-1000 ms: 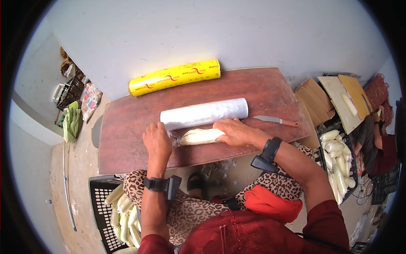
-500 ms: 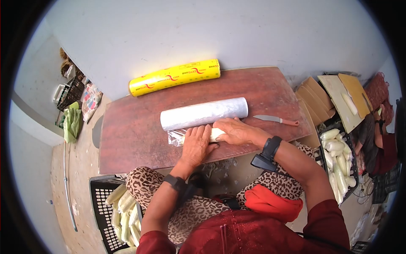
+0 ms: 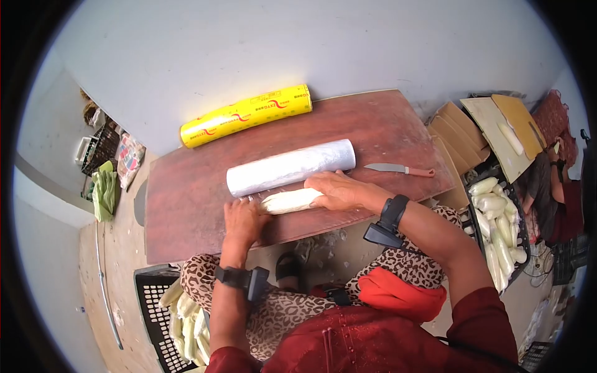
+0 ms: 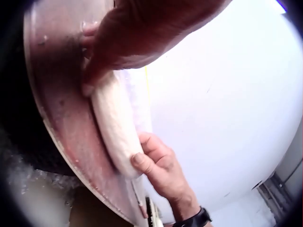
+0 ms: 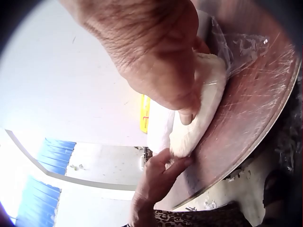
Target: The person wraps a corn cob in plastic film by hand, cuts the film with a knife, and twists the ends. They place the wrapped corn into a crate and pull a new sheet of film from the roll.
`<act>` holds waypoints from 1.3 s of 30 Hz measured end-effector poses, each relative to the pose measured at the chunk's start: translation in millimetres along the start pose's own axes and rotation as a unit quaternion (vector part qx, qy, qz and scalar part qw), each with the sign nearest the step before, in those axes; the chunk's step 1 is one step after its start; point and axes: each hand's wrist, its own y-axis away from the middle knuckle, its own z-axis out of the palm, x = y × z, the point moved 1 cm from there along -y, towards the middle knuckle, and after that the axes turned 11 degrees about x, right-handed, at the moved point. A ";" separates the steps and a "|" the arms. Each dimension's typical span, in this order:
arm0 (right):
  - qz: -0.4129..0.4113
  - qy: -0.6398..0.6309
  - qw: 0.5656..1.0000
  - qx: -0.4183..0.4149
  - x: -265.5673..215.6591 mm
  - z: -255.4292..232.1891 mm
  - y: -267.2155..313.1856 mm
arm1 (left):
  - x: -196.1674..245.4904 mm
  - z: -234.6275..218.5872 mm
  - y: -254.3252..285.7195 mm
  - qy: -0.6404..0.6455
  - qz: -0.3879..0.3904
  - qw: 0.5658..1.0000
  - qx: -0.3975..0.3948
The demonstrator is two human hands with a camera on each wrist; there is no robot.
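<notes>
A pale, long vegetable [image 3: 290, 201] lies across the front of the wooden table, with thin clear film clinging at its ends. My right hand [image 3: 339, 190] grips its right end, thumb [image 4: 140, 160] on the near side and fingers behind. At the other end is my left hand [image 3: 243, 222], its thumb and fingers pinching round the tip, as the right wrist view shows. Loose clear film [image 5: 248, 47] spreads on the table beside the right end. Just behind the vegetable lies a roll of cling film [image 3: 291, 166], parallel to it.
A knife [image 3: 401, 169] with a pink handle lies right of the roll. A yellow printed roll [image 3: 247, 115] rests against the wall. Black crates [image 3: 153, 311] of wrapped pale vegetables stand at both sides. Cardboard [image 3: 457, 133] and another person's arm [image 3: 556, 186] are at right.
My left hand went from the left end of the film onto the vegetable beside my right hand, then back to the left end. My right hand stays on the right end. The head view shifted slightly.
</notes>
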 end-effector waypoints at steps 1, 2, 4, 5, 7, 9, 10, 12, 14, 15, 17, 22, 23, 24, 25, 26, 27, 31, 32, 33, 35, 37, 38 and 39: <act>-0.001 -0.001 1.000 0.003 -0.7 0.0 0.5 | -6.8 -2.7 0.9 -0.028 -0.022 0.999 -0.020; -0.001 -0.001 1.000 0.007 -1.1 -0.2 1.3 | -12.9 -5.5 1.7 -0.056 -0.043 0.997 -0.040; 0.001 -0.002 1.000 0.012 -0.5 0.8 2.2 | -11.2 -18.5 4.4 -0.085 -0.054 0.994 -0.053; 0.002 -0.002 1.000 0.012 1.1 2.3 1.3 | -8.3 -27.4 8.3 -0.086 -0.044 0.994 -0.046; 0.003 -0.004 1.000 0.014 1.8 2.6 1.1 | 7.9 -46.7 10.9 -0.033 0.002 0.999 0.004; 0.001 -0.007 1.000 0.015 0.0 2.2 0.4 | 36.4 -47.8 9.4 0.086 0.079 0.989 0.096; 0.000 -0.001 1.000 0.018 0.4 3.1 -0.1 | 49.4 -42.5 8.1 0.149 0.119 0.971 0.146; -0.001 0.010 1.000 0.024 3.4 5.5 -0.5 | 71.2 -20.6 -0.8 0.226 0.146 0.952 0.148; -0.027 0.003 0.998 0.048 8.4 10.7 -5.0 | 77.7 1.6 -6.8 0.230 0.143 0.953 0.133; -0.039 -0.001 0.997 0.060 9.1 10.6 -5.6 | 80.2 9.0 -8.8 0.232 0.143 0.954 0.125; -0.047 -0.023 0.997 0.062 13.0 7.7 -5.4 | 81.1 18.9 -10.3 0.220 0.142 0.953 0.152; -0.051 -0.037 0.989 0.132 22.5 -15.8 0.6 | 82.7 21.1 -13.4 0.200 0.133 0.957 0.164; -0.024 -0.046 0.989 0.138 19.6 -29.3 5.1 | 82.7 21.1 -13.8 0.198 0.131 0.957 0.168; 0.004 -0.055 0.988 0.145 16.5 -39.9 10.2 | 82.7 20.8 -14.1 0.196 0.130 0.957 0.172; -0.004 -0.079 0.980 0.183 17.7 -45.7 17.1 | 82.9 20.4 -14.2 0.200 0.130 0.955 0.174; -0.007 -0.063 0.982 0.180 18.0 -50.4 25.5 | 83.0 19.8 -14.3 0.204 0.130 0.954 0.176; -0.009 -0.048 0.983 0.178 13.7 -55.5 35.6 | 83.1 19.6 -14.3 0.208 0.131 0.953 0.178; -0.081 0.049 0.980 0.175 13.1 -42.5 67.1 | 83.1 19.2 -15.7 0.205 0.130 0.955 0.170; -0.088 0.079 0.978 0.172 12.9 -33.4 68.9 | 81.7 18.3 -15.4 0.204 0.128 0.957 0.164; -0.095 0.108 0.975 0.170 13.3 -26.2 71.8 | 82.4 16.9 -15.3 0.203 0.126 0.958 0.158; -0.110 0.174 0.961 0.183 13.5 -12.6 75.2 | 82.7 16.6 -15.2 0.202 0.122 0.959 0.158; -0.107 0.201 0.955 0.192 20.3 -1.8 71.3 | 83.9 16.4 -16.1 0.202 0.121 0.959 0.157; -0.105 0.213 0.951 0.197 23.7 2.8 69.9 | 83.8 16.6 -16.5 0.203 0.121 0.959 0.156; -0.098 0.192 0.952 0.218 25.6 5.1 66.7 | 81.6 17.7 -16.8 0.204 0.121 0.959 0.155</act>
